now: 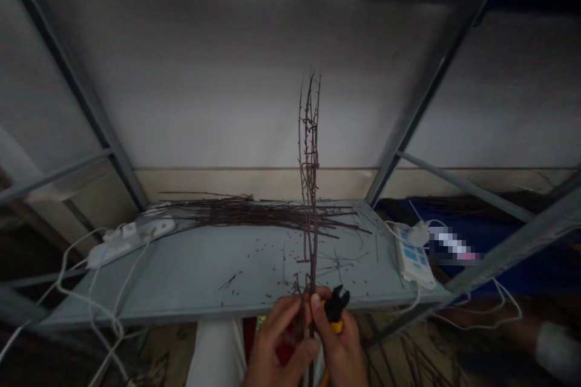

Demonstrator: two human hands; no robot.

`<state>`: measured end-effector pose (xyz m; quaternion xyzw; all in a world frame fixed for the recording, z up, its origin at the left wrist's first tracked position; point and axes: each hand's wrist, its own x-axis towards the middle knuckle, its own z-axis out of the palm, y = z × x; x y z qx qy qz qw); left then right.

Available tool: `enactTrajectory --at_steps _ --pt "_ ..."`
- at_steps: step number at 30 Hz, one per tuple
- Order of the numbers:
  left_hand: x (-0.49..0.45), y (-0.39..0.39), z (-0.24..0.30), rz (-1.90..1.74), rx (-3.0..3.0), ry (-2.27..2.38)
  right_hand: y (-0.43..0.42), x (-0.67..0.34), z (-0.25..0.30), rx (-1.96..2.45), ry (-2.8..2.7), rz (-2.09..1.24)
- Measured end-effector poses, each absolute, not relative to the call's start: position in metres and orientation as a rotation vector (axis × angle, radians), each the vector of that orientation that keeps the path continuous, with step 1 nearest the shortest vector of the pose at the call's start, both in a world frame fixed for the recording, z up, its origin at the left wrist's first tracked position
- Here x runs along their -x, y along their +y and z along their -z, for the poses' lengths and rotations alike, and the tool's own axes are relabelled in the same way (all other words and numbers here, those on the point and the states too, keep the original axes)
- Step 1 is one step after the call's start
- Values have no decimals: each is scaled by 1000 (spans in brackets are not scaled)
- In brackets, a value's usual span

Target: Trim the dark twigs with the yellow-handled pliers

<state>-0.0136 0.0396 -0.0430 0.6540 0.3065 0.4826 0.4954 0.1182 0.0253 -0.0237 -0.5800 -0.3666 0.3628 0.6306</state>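
Observation:
A small bunch of thin, dark brown twigs point(310, 193) stands upright before me, its branched tips reaching above the shelf. My left hand point(280, 338) has its fingers closed around the lower stems. Beside it, my right hand point(341, 351) pinches the stems with its thumb. A pair of cutting pliers point(336, 305) with black jaws and yellow handles is also held in the right hand, jaws pointing up and away from the twigs. The lower ends of the twigs are partly hidden by my fingers.
A pile of twigs point(254, 213) lies along the back of the grey metal shelf point(190, 278), with small clippings scattered in front. White power strips with cables sit left point(131, 242) and right point(414, 260). Metal posts flank the shelf. At far right, a person's sleeve point(557, 347) shows.

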Motion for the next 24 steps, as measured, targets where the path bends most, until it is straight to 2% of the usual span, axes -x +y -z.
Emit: enactTrajectory --at_steps 6,14,16,20,24 --pt "19 36 49 -1377 -1252 1169 18 -90 47 1294 -956 -985" --pt "-1 38 39 -1353 -1004 1230 14 -79 48 1325 -988 -895" --pt "4 51 40 -1443 -1077 1270 11 -77 46 1335 -939 -893" --pt "48 105 20 -1856 -1054 1267 -3 -79 53 1287 -812 -1087" --pt "93 150 -11 -1880 -942 1026 -17 -90 68 1237 -704 -1136"
